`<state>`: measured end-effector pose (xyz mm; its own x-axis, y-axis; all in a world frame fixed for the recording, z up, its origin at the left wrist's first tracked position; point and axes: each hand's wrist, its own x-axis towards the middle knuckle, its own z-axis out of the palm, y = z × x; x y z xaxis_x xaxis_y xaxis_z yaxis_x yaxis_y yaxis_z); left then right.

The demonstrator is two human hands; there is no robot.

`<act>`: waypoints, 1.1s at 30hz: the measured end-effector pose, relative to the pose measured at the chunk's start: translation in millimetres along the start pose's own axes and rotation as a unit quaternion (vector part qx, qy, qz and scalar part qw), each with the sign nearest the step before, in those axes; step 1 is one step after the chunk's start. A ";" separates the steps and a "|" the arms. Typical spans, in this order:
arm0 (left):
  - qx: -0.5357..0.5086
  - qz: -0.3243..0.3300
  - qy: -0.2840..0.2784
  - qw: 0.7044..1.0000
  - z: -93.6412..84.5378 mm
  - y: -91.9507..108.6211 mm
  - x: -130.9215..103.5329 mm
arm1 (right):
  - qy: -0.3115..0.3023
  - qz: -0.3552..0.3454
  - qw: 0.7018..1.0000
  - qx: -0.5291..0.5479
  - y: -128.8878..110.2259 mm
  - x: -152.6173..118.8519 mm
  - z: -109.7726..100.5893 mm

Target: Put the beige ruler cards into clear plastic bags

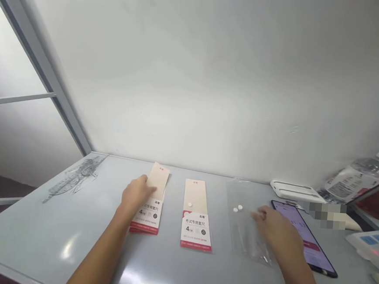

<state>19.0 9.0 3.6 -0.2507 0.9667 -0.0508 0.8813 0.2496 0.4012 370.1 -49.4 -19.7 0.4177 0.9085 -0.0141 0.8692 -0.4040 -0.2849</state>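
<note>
My left hand (138, 192) grips the left edge of a cream-and-white printed card (159, 177), thumb across its face. That card lies on a small stack of similar cards with red bottom edges. In the middle lies another printed card (197, 230) with a small white round button (190, 204) on its cream upper part. My right hand (276, 232) is closed, fingertips pinched together over a clear plastic bag (247, 238); whatever is between them is too small to make out. Two small white round buttons (240, 207) show at the bag's upper left.
A lit phone (320, 259) lies under and beside my right forearm. Behind it are a white device (295, 192) and a water bottle (359, 177) on its side. A white machine (371, 246) stands at the right edge. Crumpled clear film (78, 175) lies at the far left of the table.
</note>
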 end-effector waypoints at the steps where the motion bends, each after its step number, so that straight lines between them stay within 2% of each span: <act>1: -0.029 0.010 0.008 0.999 -1.8 1.4 -0.6 | 0.008 -0.004 1.000 0.016 -1.1 0.0 -2.2; 3: -0.139 0.042 -0.003 0.989 -6.1 7.6 -4.9 | 0.011 -0.007 0.995 0.099 -6.1 -1.4 -7.3; 4: -0.217 0.066 -0.025 0.974 -8.0 12.5 -8.8 | 0.006 -0.005 0.987 0.161 -10.2 -3.2 -9.7; 7: -0.418 0.089 -0.144 0.893 -8.3 33.0 -27.6 | -0.016 0.004 0.938 0.345 -28.3 -14.7 -13.5; 9: -0.488 0.116 -0.211 0.839 -1.9 48.0 -44.4 | -0.013 -0.013 0.911 0.412 -42.7 -26.2 -12.4; 12: -0.505 0.141 -0.298 0.798 14.8 64.5 -69.8 | -0.019 -0.049 0.884 0.465 -60.2 -43.3 -8.2; 14: -0.499 0.147 -0.314 0.794 26.4 69.0 -82.0 | -0.031 -0.067 0.883 0.464 -66.0 -51.4 -6.8; 17: -0.479 0.147 -0.289 0.816 37.5 67.8 -89.0 | -0.054 -0.088 0.889 0.447 -66.8 -57.1 -7.5; 22: -0.446 0.119 -0.229 0.857 37.3 61.9 -81.0 | -0.038 -0.116 0.880 0.460 -66.0 -59.9 -7.1; 24: -0.452 0.120 -0.216 0.857 34.2 62.2 -78.1 | -0.040 -0.108 0.861 0.495 -69.2 -62.0 -5.9; 28: -0.479 0.121 -0.187 0.849 28.9 65.2 -75.8 | -0.114 -0.076 0.801 0.583 -74.5 -64.7 -7.1; 33: -0.528 0.117 -0.214 0.813 24.3 66.5 -72.3 | -0.167 -0.047 0.748 0.640 -69.0 -57.7 -9.9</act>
<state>105.4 -42.9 11.7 0.2365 0.9681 -0.0830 -0.0077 0.0873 0.9962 288.7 -75.0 10.3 0.0950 0.9889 -0.1143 -0.1652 -0.0976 -0.9814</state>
